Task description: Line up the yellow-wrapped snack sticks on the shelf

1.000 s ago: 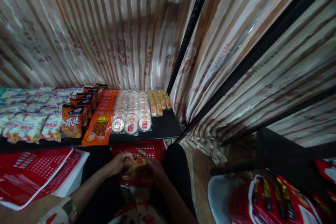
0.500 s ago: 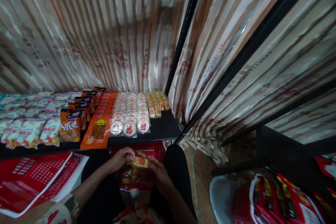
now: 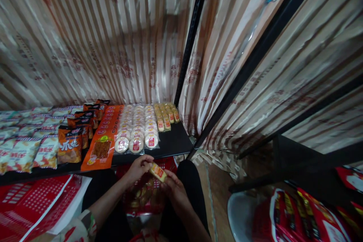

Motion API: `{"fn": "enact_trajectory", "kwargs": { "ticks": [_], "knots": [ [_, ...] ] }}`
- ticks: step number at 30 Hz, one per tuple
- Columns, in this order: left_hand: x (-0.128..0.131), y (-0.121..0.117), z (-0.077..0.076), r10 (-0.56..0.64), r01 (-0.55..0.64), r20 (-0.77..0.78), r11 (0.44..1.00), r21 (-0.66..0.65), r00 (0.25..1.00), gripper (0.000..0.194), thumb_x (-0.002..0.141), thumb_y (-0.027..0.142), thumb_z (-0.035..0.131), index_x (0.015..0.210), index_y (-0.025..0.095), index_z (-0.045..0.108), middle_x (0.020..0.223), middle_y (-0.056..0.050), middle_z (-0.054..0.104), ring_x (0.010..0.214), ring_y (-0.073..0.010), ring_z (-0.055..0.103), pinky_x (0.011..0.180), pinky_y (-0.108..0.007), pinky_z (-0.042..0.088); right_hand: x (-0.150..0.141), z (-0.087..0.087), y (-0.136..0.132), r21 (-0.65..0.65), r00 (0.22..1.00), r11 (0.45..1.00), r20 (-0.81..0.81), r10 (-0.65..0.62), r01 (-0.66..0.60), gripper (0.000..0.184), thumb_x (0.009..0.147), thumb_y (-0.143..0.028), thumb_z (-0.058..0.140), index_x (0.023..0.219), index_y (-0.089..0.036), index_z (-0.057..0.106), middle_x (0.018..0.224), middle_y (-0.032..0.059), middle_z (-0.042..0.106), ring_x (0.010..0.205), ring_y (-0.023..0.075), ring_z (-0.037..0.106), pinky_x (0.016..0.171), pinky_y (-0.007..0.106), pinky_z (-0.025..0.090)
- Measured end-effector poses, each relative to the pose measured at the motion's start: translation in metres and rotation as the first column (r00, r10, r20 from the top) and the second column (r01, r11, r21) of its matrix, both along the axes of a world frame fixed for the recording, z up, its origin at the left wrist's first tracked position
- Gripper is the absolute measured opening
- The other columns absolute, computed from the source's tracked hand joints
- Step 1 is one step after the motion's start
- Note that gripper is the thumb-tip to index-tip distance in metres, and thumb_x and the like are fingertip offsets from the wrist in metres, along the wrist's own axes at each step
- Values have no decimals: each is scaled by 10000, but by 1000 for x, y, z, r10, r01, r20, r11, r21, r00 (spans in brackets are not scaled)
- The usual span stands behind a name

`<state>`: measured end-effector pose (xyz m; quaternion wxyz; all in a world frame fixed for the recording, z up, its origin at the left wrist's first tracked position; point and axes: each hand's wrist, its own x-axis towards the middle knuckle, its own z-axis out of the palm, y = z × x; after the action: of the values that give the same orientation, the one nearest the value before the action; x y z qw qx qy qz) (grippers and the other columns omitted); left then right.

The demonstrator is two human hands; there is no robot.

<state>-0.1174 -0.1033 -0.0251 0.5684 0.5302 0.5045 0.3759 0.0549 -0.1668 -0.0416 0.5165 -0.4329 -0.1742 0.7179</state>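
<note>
Between my two hands is a small yellow wrapped snack [image 3: 158, 172] with an orange-red label, held tilted. My left hand [image 3: 141, 168] pinches its upper left end, and my right hand [image 3: 173, 186] grips its lower right end. Below them, between my knees, a clear bag of similar snacks [image 3: 144, 196] sits by a red basket [image 3: 170, 164]. On the black shelf [image 3: 177, 141] ahead, matching yellow snacks [image 3: 167, 117] lie in rows at the right end. Beside them are rows of round white wrapped crackers [image 3: 136, 144].
An orange snack packet [image 3: 99, 149], brown-orange bags [image 3: 69, 145] and white bags [image 3: 47, 153] line the shelf leftward. Red baskets stand at lower left [image 3: 36, 204] and lower right [image 3: 262, 217], near a white stool [image 3: 236, 211]. Black posts [image 3: 190, 49] and a striped curtain [image 3: 113, 38] bound the shelf.
Both hands have lifted the yellow snack slightly, and it has turned from level to tilted. The camera view has shifted a little, so the shelf sits lower and further left.
</note>
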Motion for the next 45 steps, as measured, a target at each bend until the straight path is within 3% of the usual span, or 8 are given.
{"fn": "enact_trajectory", "kwargs": {
  "ticks": [8, 18, 26, 29, 33, 36, 39, 45],
  "knots": [
    [29, 12, 10, 165, -150, 139, 982, -112, 976, 412, 571, 402, 664, 875, 149, 546, 721, 9, 580, 600, -95, 535, 576, -232, 439, 2, 0, 6, 14, 995, 995, 0, -95, 95, 449, 528, -337, 781, 911, -181, 604, 870, 31, 668, 783, 155, 617, 716, 257, 483],
    [54, 16, 8, 147, -124, 177, 983, -134, 973, 430, 590, 445, 664, 873, 152, 528, 695, 18, 588, 610, -100, 559, 584, -231, 448, 2, 6, 16, 83, 989, 987, 45, -142, 138, 410, 566, -372, 755, 896, -194, 588, 833, 33, 663, 804, 189, 625, 752, 321, 488],
    [73, 27, 13, 185, -176, 114, 981, -82, 976, 265, 652, 176, 590, 905, 153, 514, 759, -4, 603, 672, -108, 568, 645, -233, 462, 14, -6, 35, 192, 948, 979, 294, -121, 65, 377, 623, -365, 686, 936, -205, 547, 848, 32, 648, 763, 186, 620, 688, 304, 484],
    [80, 34, 17, 191, -191, 56, 982, -16, 980, 231, 663, 119, 550, 889, 154, 523, 742, 0, 589, 674, -104, 559, 662, -226, 456, 22, -11, 47, 293, 841, 956, 516, -161, 2, 272, 674, -338, 603, 911, -209, 570, 895, 52, 644, 797, 202, 619, 728, 326, 490],
    [91, 44, 22, 174, -174, 3, 984, 40, 985, 233, 683, 92, 514, 904, 164, 518, 756, 4, 593, 675, -101, 561, 675, -225, 454, 31, -5, 62, 406, 524, 911, 792, -314, -67, 270, 687, -270, 539, 941, -205, 601, 974, 86, 625, 891, 237, 590, 847, 383, 447],
    [99, 53, 23, 172, -168, -40, 983, 75, 984, 227, 696, 81, 505, 902, 177, 513, 763, 12, 587, 688, -98, 563, 694, -217, 455, 36, 2, 71, 458, 329, 878, 857, -395, -140, 283, 700, -254, 529, 965, -208, 617, 968, 91, 635, 945, 259, 554, 907, 414, 394],
    [107, 62, 23, 180, -171, -94, 981, 91, 979, 228, 717, 88, 498, 927, 177, 509, 752, 11, 570, 687, -99, 553, 683, -208, 453, 40, 4, 79, 476, 258, 862, 867, -427, -174, 327, 724, -286, 532, 1031, -198, 602, 1005, 111, 626, 959, 270, 538, 898, 416, 393],
    [121, 77, 25, 183, -162, -176, 979, 125, 967, 238, 727, 87, 491, 938, 196, 514, 810, 6, 596, 718, -98, 561, 710, -201, 450, 45, 2, 96, 510, 248, 845, 849, -466, -159, 368, 714, -296, 544, 1068, -204, 590, 1017, 113, 608, 968, 275, 526, 897, 412, 394]
  ]
}}
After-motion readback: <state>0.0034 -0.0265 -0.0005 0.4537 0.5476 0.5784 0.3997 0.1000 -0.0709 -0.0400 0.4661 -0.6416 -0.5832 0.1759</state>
